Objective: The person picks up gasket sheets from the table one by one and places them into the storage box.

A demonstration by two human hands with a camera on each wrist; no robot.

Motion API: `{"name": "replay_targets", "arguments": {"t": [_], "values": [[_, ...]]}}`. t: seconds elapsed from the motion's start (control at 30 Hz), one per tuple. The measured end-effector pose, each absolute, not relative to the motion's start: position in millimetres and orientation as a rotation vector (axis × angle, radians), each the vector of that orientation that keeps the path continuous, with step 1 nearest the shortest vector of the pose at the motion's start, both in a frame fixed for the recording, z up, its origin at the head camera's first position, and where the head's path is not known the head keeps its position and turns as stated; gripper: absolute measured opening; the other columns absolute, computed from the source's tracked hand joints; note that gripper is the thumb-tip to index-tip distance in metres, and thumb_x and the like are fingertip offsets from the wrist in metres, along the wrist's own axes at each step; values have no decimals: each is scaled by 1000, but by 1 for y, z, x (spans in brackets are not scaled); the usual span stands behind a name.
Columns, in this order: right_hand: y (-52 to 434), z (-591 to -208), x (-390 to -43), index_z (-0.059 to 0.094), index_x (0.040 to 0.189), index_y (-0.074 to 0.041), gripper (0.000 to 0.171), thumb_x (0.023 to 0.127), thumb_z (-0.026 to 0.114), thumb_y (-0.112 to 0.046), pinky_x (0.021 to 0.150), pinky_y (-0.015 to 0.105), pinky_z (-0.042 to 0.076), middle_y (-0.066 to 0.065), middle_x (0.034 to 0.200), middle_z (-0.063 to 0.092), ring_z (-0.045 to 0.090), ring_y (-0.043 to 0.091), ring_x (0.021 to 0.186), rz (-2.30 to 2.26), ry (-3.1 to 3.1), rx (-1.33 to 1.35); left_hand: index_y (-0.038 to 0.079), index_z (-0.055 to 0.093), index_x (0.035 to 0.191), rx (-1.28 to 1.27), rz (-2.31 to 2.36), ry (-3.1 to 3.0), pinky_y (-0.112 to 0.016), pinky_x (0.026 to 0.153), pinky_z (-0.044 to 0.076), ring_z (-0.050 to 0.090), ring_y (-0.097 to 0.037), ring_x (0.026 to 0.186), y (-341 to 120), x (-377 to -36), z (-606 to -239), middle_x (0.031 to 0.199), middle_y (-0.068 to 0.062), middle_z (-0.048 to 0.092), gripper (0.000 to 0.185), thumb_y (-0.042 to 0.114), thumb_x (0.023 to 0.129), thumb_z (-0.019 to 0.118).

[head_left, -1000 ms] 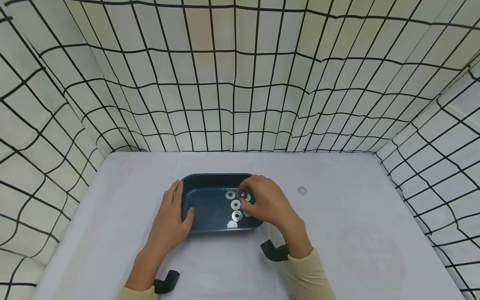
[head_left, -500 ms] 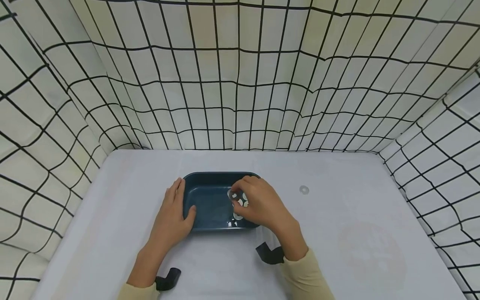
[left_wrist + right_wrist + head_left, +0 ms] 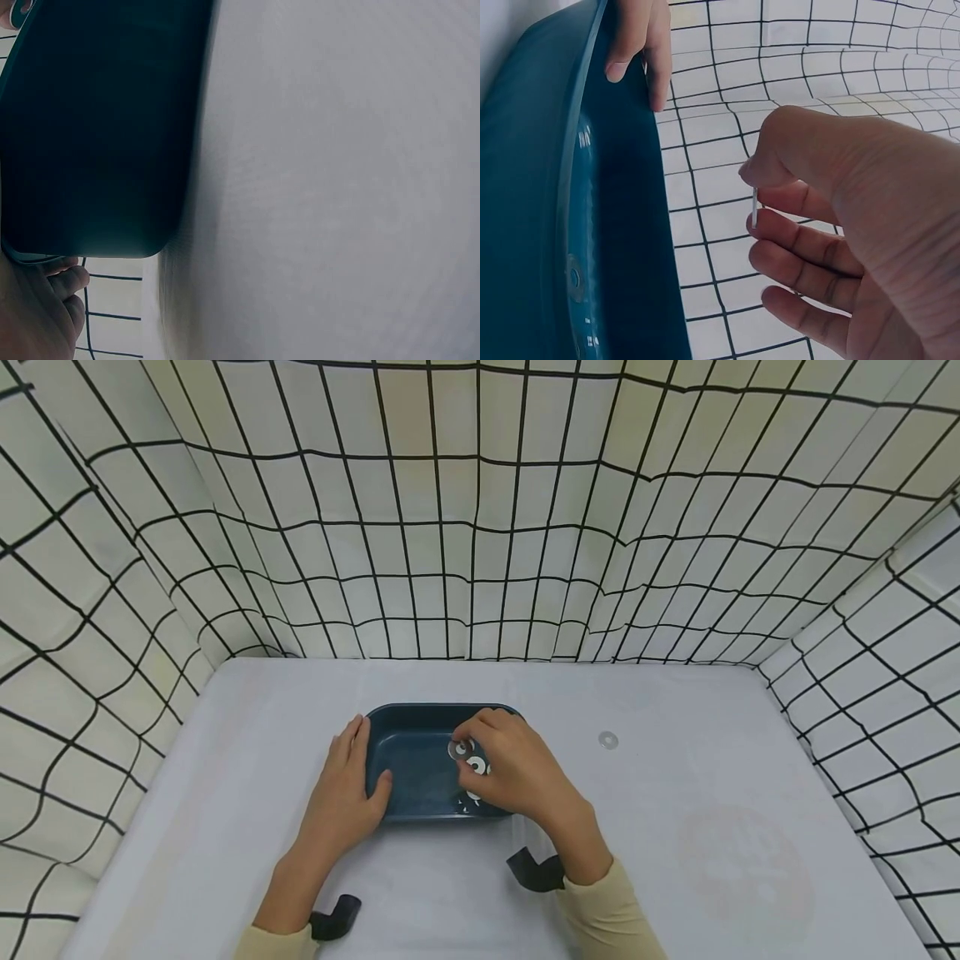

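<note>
A dark blue rectangular tray [image 3: 416,781] stands on the white table, its left end held by my left hand [image 3: 341,802]. The fingers lie along the outside of that end, and the thumb reaches over the front rim to the inside. Between thumb and fingertips, my right hand [image 3: 517,768] pinches a flat metal washer [image 3: 453,754] above the tray. The right wrist view shows this washer [image 3: 754,208] edge-on, with the other fingers loosely bent. Several washers [image 3: 476,766] lie in the tray's right part, partly hidden by the right hand.
One more washer [image 3: 608,740] lies on the white table [image 3: 705,760], to the right of the tray. White walls with black netting [image 3: 480,552] enclose the table at the back and sides. A black band end [image 3: 536,870] sticks out at the right wrist, another [image 3: 336,918] at the left.
The right hand, with the washer pinched in it, has moved a little left over the tray. The left hand stays at the tray's left end.
</note>
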State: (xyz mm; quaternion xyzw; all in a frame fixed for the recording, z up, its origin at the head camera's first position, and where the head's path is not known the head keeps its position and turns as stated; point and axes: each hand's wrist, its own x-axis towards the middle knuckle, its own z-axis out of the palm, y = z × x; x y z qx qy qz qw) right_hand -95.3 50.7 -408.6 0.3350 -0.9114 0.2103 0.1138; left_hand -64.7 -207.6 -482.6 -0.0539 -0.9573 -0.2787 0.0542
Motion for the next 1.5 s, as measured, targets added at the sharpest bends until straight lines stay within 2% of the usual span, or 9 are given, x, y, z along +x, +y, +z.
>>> {"name": "replay_targets", "arguments": {"t": [0.23, 0.43, 0.53, 0.77, 1.03, 1.5], "values": [[49, -408, -96, 76, 112, -15, 25, 88, 80, -16, 87, 32, 60, -3, 107, 73, 68, 15, 99, 616, -2634, 998, -3, 18, 167, -153, -855, -2911, -65, 132, 22, 20, -51, 162, -208, -65, -481, 176, -24, 18, 81, 20, 102, 60], [46, -412, -99, 70, 131, -15, 42, 92, 82, -29, 100, 38, 60, 2, 125, 72, 70, 21, 114, 645, -2679, 1026, -3, 18, 167, -145, -849, -2914, -67, 131, 23, 21, -52, 161, -209, -66, -480, 176, -24, 18, 81, 20, 101, 60], [48, -411, -100, 68, 136, -15, 49, 93, 82, -34, 103, 40, 60, 3, 129, 70, 69, 22, 116, 638, -2694, 1011, -4, 19, 167, -148, -843, -2910, -67, 131, 23, 21, -51, 161, -209, -66, -480, 176, -24, 19, 81, 20, 101, 60], [60, -409, -104, 69, 132, -15, 40, 96, 78, -32, 104, 45, 58, 4, 130, 70, 69, 25, 118, 686, -2755, 883, -5, 21, 166, -144, -847, -2891, -65, 132, 23, 23, -50, 161, -207, -66, -481, 175, -24, 20, 81, 19, 100, 60], [82, -407, -106, 70, 132, -13, 42, 95, 80, -29, 109, 47, 56, 5, 132, 68, 66, 26, 125, 746, -2799, 737, -4, 20, 166, -151, -853, -2885, -65, 131, 24, 23, -51, 161, -207, -65, -483, 175, -24, 21, 81, 19, 100, 60], [117, -424, -110, 72, 128, -10, 35, 95, 78, -21, 105, 51, 58, 8, 130, 72, 69, 31, 122, 748, -2809, 516, -6, 21, 166, -154, -852, -2880, -66, 131, 24, 24, -52, 161, -206, -64, -483, 175, -25, 21, 81, 18, 100, 60]]}}
